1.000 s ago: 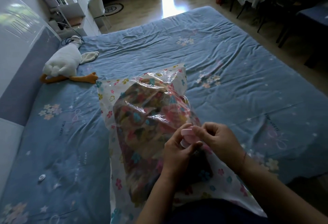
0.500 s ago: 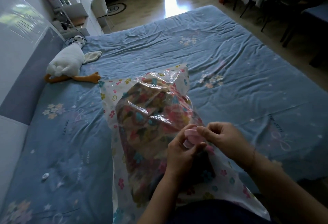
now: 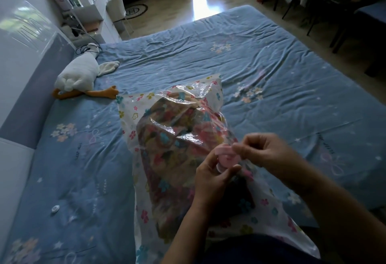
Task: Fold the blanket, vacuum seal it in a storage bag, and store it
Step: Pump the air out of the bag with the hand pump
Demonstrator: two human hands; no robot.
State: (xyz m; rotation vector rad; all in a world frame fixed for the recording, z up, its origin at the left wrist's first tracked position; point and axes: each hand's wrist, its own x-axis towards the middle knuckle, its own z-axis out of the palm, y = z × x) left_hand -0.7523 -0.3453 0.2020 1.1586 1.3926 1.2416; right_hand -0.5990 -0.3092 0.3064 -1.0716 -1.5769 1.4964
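Blanket (image 3: 167,159), floral and rumpled, inside puffy clear flower-printed storage bag (image 3: 127,115).

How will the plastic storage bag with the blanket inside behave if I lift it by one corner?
Probably floppy: the storage bag film is crinkled and puffed loosely around the blanket, so it should sag and the load may slide. The glossy film looks slippery to grip. It seems light for its bulk, since it appears not yet flattened by vacuum.
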